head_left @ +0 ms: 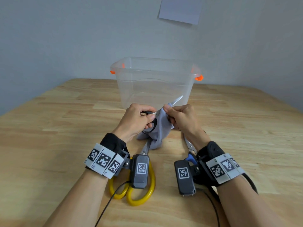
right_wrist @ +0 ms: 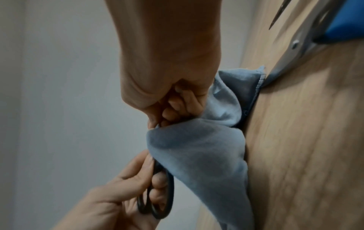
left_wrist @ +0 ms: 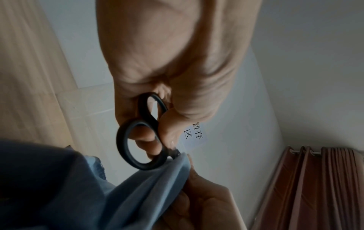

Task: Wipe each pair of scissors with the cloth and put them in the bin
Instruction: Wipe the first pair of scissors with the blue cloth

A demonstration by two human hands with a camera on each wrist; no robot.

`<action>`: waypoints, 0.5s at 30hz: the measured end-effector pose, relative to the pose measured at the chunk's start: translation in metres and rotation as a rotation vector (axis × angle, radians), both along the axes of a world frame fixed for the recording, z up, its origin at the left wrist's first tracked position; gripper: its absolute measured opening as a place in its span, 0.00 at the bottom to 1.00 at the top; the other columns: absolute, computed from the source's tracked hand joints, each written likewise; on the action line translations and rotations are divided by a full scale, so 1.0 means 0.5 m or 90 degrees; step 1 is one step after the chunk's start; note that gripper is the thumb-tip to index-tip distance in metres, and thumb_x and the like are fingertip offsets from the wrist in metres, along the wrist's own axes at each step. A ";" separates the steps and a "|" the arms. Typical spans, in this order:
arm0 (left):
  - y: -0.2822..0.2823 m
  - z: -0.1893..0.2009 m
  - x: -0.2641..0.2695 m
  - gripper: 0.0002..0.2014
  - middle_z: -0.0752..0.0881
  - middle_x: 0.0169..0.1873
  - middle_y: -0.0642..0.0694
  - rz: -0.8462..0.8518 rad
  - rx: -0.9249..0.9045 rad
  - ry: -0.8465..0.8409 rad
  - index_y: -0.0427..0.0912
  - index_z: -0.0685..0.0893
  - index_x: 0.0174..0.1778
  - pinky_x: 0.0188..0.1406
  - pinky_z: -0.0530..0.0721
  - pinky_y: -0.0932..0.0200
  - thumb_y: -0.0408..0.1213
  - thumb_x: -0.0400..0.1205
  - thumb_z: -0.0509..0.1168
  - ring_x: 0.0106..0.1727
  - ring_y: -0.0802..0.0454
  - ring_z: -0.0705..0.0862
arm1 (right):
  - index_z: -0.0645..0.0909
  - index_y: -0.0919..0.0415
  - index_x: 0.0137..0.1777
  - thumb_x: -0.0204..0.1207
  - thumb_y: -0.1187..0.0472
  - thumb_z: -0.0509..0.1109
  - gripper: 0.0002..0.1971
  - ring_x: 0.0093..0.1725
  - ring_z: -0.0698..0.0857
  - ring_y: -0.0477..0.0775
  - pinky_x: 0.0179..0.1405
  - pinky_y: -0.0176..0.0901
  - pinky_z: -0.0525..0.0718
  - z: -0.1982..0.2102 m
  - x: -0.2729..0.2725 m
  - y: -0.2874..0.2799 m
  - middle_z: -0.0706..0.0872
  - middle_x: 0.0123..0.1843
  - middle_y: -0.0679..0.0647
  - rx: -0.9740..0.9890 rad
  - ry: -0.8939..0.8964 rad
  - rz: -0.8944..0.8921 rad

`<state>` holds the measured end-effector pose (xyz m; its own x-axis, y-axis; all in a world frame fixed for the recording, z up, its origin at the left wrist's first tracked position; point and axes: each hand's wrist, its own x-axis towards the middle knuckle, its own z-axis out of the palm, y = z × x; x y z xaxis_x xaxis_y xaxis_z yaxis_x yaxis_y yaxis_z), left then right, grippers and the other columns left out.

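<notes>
While the black-handled scissors (head_left: pixel 150 122) are held above the wooden surface (head_left: pixel 57 128), just in front of the bin (head_left: pixel 154 82), their blade is raised toward the bin wall, its silver tip showing past the cloth (head_left: pixel 157 128). The black loops are gripped by the left hand (head_left: pixel 136 122), whose fingers (left_wrist: pixel 145 140) are curled through and around the handles, as is seen plainly in the left wrist view. The blue-grey cloth is pinched around the blade near the pivot by the right hand (head_left: pixel 182 118), its fingers (right_wrist: pixel 177 107) clenched on a fold of the fabric; the rest of the cloth is draped down onto the surface between the two wrists. The clear bin, with orange clips at its rim, is set upright toward the far side of the surface, and nothing can be made out inside it. Nearer the person, yellow-handled scissors (head_left: pixel 139 185) are laid flat on the surface, partly hidden under the left wrist camera, their blades reaching under the hanging cloth. Blue-handled scissors (head_left: pixel 190 154) are laid beneath the right wrist, largely covered by it.
</notes>
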<state>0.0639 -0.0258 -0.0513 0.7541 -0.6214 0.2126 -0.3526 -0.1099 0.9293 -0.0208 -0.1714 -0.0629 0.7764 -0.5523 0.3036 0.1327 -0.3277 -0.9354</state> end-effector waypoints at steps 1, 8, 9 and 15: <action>-0.001 0.000 0.000 0.11 0.83 0.27 0.51 0.002 0.001 -0.002 0.46 0.87 0.48 0.29 0.78 0.62 0.24 0.83 0.67 0.25 0.58 0.82 | 0.76 0.54 0.13 0.81 0.58 0.73 0.31 0.17 0.67 0.43 0.20 0.31 0.66 -0.001 0.000 0.005 0.71 0.15 0.47 -0.028 0.019 0.014; 0.003 0.007 -0.007 0.13 0.83 0.28 0.50 -0.020 -0.004 0.001 0.48 0.87 0.44 0.29 0.78 0.63 0.23 0.84 0.66 0.24 0.61 0.81 | 0.76 0.55 0.15 0.80 0.59 0.74 0.29 0.18 0.65 0.44 0.19 0.32 0.64 0.007 -0.006 0.007 0.69 0.16 0.50 -0.001 0.014 0.044; 0.004 0.007 -0.007 0.12 0.83 0.28 0.50 -0.020 -0.003 0.003 0.47 0.87 0.45 0.28 0.78 0.64 0.24 0.84 0.66 0.24 0.61 0.81 | 0.76 0.57 0.17 0.80 0.61 0.74 0.27 0.17 0.65 0.44 0.18 0.31 0.64 0.010 -0.009 0.006 0.69 0.16 0.50 0.022 0.001 0.038; 0.006 0.007 -0.009 0.10 0.82 0.26 0.50 -0.018 -0.002 0.017 0.44 0.85 0.51 0.26 0.77 0.67 0.23 0.84 0.67 0.21 0.62 0.80 | 0.75 0.61 0.19 0.82 0.64 0.71 0.27 0.15 0.64 0.42 0.16 0.28 0.63 0.019 -0.019 -0.002 0.69 0.15 0.48 0.075 -0.041 -0.001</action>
<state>0.0593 -0.0226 -0.0479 0.7415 -0.6419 0.1953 -0.3313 -0.0971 0.9385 -0.0301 -0.1726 -0.0532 0.7568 -0.5880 0.2855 0.1929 -0.2164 -0.9571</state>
